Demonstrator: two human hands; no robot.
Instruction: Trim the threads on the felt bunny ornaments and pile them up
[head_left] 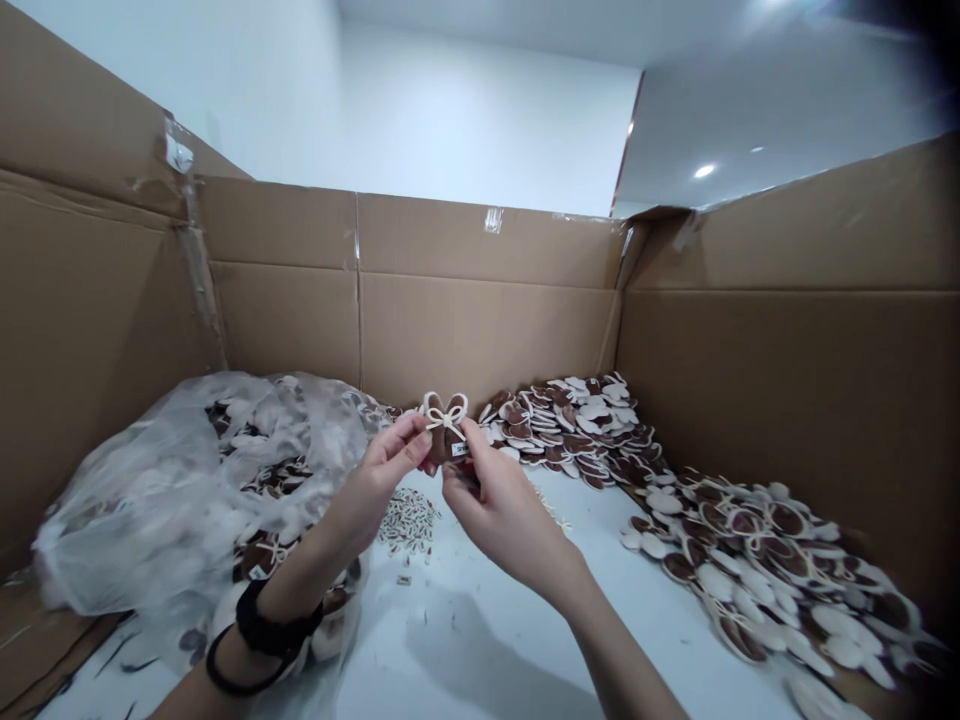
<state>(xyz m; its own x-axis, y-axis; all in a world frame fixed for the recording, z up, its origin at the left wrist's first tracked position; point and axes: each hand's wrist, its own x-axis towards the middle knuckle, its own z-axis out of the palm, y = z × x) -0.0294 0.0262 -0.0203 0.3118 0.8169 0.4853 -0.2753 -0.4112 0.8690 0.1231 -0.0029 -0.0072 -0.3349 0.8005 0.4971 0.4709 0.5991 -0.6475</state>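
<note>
The work spot is a white tabletop (480, 640) fenced in by tall brown cardboard walls (480, 330). Nearest, two black wristbands (266, 635) sit on the left forearm. Just beyond them, the left hand (382, 470) and the right hand (499, 515) meet in mid-air above the tabletop. Both pinch one small brown padded piece with a cream cord bow (445, 430) between thumb and fingertips, its bow end up. A tiny pale tag shows at its lower edge by the right thumb.

As I see it, the step in hand is fine fingertip work on that one piece, at the bow or the tag. A thing so small calls for a light, steady pinch from both sides.

Under the hands lies a little heap of small printed tags (409, 525). To the left slumps a crumpled clear plastic bag (165, 490) with more such pieces inside. Farther back and along the right wall, overlapping rows of brown and cream pieces (757, 560) lie spread out. A plain white room wall (465, 110) rises behind the cardboard.
</note>
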